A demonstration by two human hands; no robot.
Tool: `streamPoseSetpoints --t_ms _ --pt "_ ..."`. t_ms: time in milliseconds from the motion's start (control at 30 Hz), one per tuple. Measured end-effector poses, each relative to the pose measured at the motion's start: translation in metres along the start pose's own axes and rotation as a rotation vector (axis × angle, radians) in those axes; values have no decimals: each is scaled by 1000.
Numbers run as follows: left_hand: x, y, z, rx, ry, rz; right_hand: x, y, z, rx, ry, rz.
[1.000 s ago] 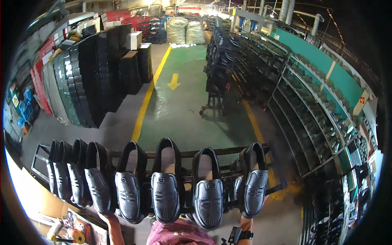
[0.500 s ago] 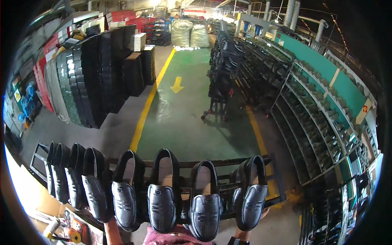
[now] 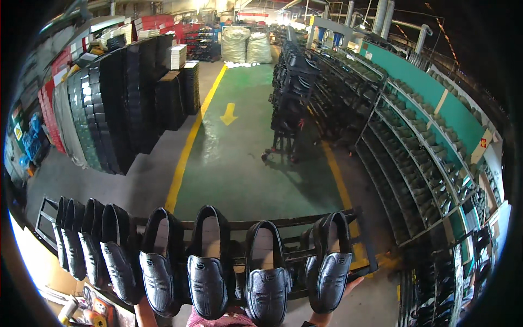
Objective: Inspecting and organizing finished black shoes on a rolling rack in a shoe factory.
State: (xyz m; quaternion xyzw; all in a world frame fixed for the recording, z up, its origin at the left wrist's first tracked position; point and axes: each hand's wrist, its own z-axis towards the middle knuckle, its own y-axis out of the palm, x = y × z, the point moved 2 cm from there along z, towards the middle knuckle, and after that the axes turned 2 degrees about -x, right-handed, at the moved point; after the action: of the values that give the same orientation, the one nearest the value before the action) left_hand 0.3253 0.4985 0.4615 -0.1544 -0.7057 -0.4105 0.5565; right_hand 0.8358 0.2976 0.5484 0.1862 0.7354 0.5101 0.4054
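Green aisle floor (image 3: 239,163) nearer than before, right hand (image 3: 335,308) fingers under rightmost black loafer (image 3: 329,264), grip unclear.

Both hands (image 3: 348,289) — mostly behind shoes (image 3: 332,267)

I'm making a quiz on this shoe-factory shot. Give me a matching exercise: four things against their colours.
Things:
1. shoes on the rack
2. floor arrow
3. big sacks
4. wall behind the right shelves

Colours:
A. teal
B. yellow
C. black
D. pale whitish

Pairs: 1-C, 2-B, 3-D, 4-A
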Motion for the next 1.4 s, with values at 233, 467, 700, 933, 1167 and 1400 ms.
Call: streamPoseSetpoints --t_ms 233,467,700,933,1167,1400 --pt "-6 7 8 3 -5 2 1 5 1 4 -60 -58" --pt "-8 10 14 17 1 -10 1 -21 10 -148 -146 -112" --pt "-11 13 20 31 17 -24 11 -73 44 14 -170 37" --pt "-10 10 35 77 57 -38 41 -35 58 16 55 189" --pt "-10 6 83 136 90 -61 85 9 78 74 21 151" --pt "-9 10 137 182 105 -41 154 65 85 81 177 199"
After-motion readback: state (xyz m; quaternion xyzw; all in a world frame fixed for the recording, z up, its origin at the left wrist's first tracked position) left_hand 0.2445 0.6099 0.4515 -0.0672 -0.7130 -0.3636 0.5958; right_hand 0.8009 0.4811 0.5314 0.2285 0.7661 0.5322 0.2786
